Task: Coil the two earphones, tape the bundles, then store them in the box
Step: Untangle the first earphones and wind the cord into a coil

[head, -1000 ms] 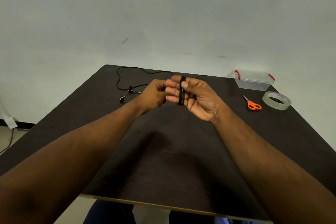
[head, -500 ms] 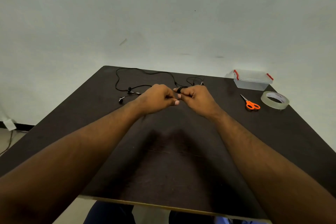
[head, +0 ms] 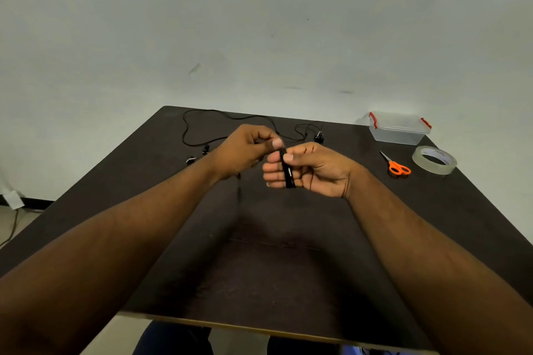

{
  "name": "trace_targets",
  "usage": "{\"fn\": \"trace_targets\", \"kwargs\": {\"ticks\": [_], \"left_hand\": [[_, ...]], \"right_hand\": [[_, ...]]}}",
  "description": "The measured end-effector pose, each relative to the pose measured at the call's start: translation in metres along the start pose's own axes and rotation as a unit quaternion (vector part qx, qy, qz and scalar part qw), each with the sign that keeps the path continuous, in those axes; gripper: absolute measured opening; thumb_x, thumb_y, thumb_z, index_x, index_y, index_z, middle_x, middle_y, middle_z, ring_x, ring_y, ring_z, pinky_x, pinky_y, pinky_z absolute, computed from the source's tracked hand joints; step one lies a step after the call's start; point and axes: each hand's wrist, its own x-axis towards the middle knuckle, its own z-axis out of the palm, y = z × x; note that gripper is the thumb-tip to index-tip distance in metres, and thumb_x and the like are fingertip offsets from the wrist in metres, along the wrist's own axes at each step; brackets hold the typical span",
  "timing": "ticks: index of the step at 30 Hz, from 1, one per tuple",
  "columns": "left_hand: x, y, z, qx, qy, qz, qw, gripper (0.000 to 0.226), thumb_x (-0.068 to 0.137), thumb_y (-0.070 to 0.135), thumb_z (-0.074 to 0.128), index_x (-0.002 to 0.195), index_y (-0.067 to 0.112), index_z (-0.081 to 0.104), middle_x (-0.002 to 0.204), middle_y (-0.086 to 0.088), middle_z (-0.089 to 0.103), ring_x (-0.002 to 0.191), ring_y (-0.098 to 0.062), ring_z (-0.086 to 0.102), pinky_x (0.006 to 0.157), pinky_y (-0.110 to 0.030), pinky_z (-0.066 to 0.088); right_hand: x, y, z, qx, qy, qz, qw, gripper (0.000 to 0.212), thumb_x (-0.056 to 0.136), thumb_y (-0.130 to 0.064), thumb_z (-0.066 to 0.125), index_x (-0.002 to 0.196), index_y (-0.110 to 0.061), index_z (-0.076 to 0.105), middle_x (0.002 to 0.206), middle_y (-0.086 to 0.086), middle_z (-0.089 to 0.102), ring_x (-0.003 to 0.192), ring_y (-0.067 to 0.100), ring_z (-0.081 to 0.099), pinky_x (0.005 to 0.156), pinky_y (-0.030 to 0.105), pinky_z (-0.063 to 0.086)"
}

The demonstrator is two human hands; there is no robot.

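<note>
Since half a second ago, your right hand (head: 310, 171) has turned palm-up and opened its fingers out flat, so the black cord wraps show again as a tight band around them. Your left hand (head: 248, 150) has lifted a little and pinches the loose cord at the top of the coil (head: 288, 171), thumb and forefinger closed on it.

From the head camera, the second earphone (head: 230, 124) lies uncoiled on the far side of the dark matte tabletop (head: 288, 282), its thin cable looping loosely. To your right sit the clear plastic box (head: 399, 131) with red clips, the orange-handled scissors (head: 396, 166) and a ring of transparent tape (head: 434, 160), all well apart from your hands.

That cord looks light, limp and springy; I'd expect the loops to slacken once slid off the fingers. Pinch the bundle across its middle, where every turn crosses, before reaching for tape.
</note>
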Motion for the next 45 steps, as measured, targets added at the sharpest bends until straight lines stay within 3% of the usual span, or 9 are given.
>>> {"fn": "trace_targets", "kwargs": {"ticks": [6, 17, 24, 28, 30, 33, 37, 42, 45], "left_hand": [[0.001, 0.002, 0.024, -0.22, 0.056, -0.088, 0.97, 0.028, 0.1, 0.008, 0.044, 0.081, 0.019, 0.063, 0.063, 0.003, 0.054, 0.057, -0.013, 0.044, 0.052, -0.024, 0.034], [-0.003, -0.013, 0.025, -0.238, 0.018, -0.073, 0.968, 0.021, 0.1, 0.013, 0.048, 0.086, 0.009, 0.063, 0.066, 0.002, 0.056, 0.042, -0.006, 0.03, 0.043, -0.021, 0.027], [-0.012, -0.02, 0.001, -0.043, -0.051, -0.114, 0.991, 0.024, 0.096, 0.028, 0.057, 0.092, 0.011, 0.074, 0.06, -0.002, 0.054, 0.052, -0.012, 0.047, 0.052, -0.025, 0.044], [-0.015, -0.019, -0.014, 0.031, -0.072, -0.141, 0.987, 0.021, 0.093, 0.031, 0.061, 0.096, 0.015, 0.075, 0.052, 0.003, 0.041, 0.046, -0.009, 0.035, 0.045, -0.022, 0.037], [-0.012, -0.015, -0.022, 0.098, -0.063, -0.125, 0.985, 0.022, 0.091, 0.035, 0.065, 0.091, 0.016, 0.075, 0.052, 0.002, 0.038, 0.045, -0.009, 0.031, 0.044, -0.019, 0.031], [-0.006, -0.008, -0.031, 0.212, -0.066, -0.092, 0.971, 0.017, 0.089, 0.035, 0.066, 0.081, 0.022, 0.073, 0.051, 0.013, 0.051, 0.045, -0.002, 0.041, 0.047, -0.009, 0.031], [-0.002, -0.001, -0.048, 0.283, -0.07, -0.077, 0.953, 0.015, 0.09, 0.035, 0.065, 0.079, 0.027, 0.072, 0.075, 0.022, 0.069, 0.074, 0.01, 0.063, 0.066, -0.009, 0.041], [0.0, 0.005, -0.059, 0.28, -0.067, -0.046, 0.957, 0.023, 0.09, 0.033, 0.066, 0.066, 0.036, 0.065, 0.057, 0.014, 0.06, 0.044, -0.005, 0.055, 0.038, -0.022, 0.048], [0.008, 0.006, -0.059, 0.277, -0.037, -0.028, 0.96, 0.013, 0.088, 0.033, 0.067, 0.08, 0.023, 0.071, 0.075, 0.005, 0.069, 0.065, -0.02, 0.065, 0.06, -0.037, 0.058]], "right_hand": [[0.003, -0.004, 0.016, 0.101, -0.038, -0.119, 0.987, 0.033, 0.075, -0.018, 0.075, 0.104, -0.002, 0.073, 0.104, 0.018, 0.072, 0.101, 0.031, 0.069, 0.084, 0.044, 0.056], [0.013, -0.02, 0.021, 0.17, 0.054, -0.278, 0.944, 0.024, 0.085, -0.011, 0.056, 0.102, -0.003, 0.072, 0.107, 0.016, 0.072, 0.107, 0.029, 0.067, 0.096, 0.04, 0.052], [0.014, -0.013, 0.005, -0.165, 0.217, -0.29, 0.917, 0.017, 0.092, 0.002, 0.056, 0.102, -0.001, 0.07, 0.113, 0.011, 0.069, 0.114, 0.014, 0.063, 0.101, 0.029, 0.048], [0.011, -0.003, -0.007, -0.486, 0.206, -0.203, 0.825, 0.039, 0.092, -0.004, 0.059, 0.056, 0.003, 0.047, 0.083, 0.02, 0.072, 0.109, 0.002, 0.063, 0.078, 0.035, 0.054], [0.012, 0.003, -0.012, -0.55, 0.207, -0.156, 0.794, 0.044, 0.093, -0.01, 0.06, 0.053, -0.006, 0.042, 0.086, 0.013, 0.073, 0.09, 0.02, 0.071, 0.061, 0.039, 0.05], [0.015, 0.008, -0.016, -0.581, 0.206, -0.125, 0.777, 0.043, 0.092, -0.017, 0.061, 0.052, -0.012, 0.047, 0.061, 0.004, 0.062, 0.044, 0.007, 0.043, 0.047, 0.027, 0.031], [0.009, 0.006, -0.02, -0.619, 0.19, -0.067, 0.759, 0.044, 0.091, -0.018, 0.061, 0.052, -0.012, 0.042, 0.051, 0.002, 0.044, 0.042, 0.008, 0.033, 0.049, 0.026, 0.031], [0.005, 0.004, -0.017, -0.548, 0.145, 0.012, 0.824, 0.025, 0.09, -0.017, 0.065, 0.074, 0.002, 0.068, 0.067, 0.006, 0.065, 0.061, 0.006, 0.056, 0.065, 0.025, 0.046], [0.003, 0.004, -0.006, -0.349, 0.055, 0.073, 0.933, 0.016, 0.09, -0.008, 0.064, 0.097, 0.001, 0.074, 0.101, 0.009, 0.075, 0.1, 0.017, 0.069, 0.089, 0.025, 0.054]]}}
